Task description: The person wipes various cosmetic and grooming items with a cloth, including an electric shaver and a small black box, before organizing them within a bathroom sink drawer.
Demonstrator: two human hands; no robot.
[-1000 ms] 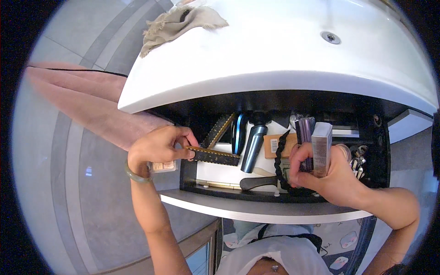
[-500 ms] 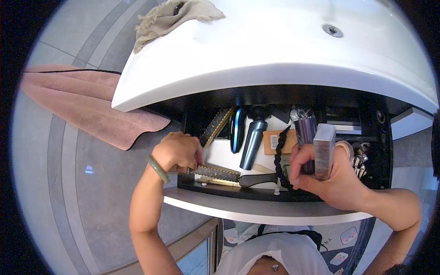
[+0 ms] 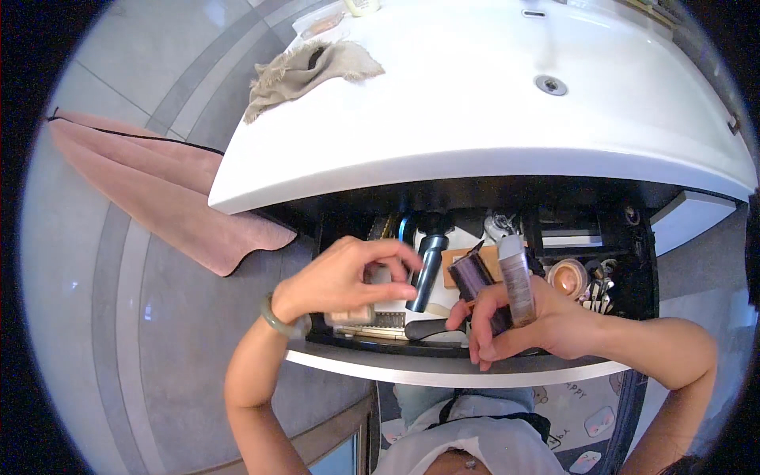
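The person stands at a white bench with an open dark drawer below it; both hands are over the drawer. The left hand hovers with its fingers curled loosely, the fingertips close together, and it holds nothing that I can see; a green bangle sits on its wrist. The right hand is closed around two things, a dark purple tube and a pale grey tube, both standing up from the fist. In the drawer, just beside the left hand, a blue bottle lies, and a hairbrush lies at the front edge; a grey cloth rests on the bench; a pink towel lies on the floor.
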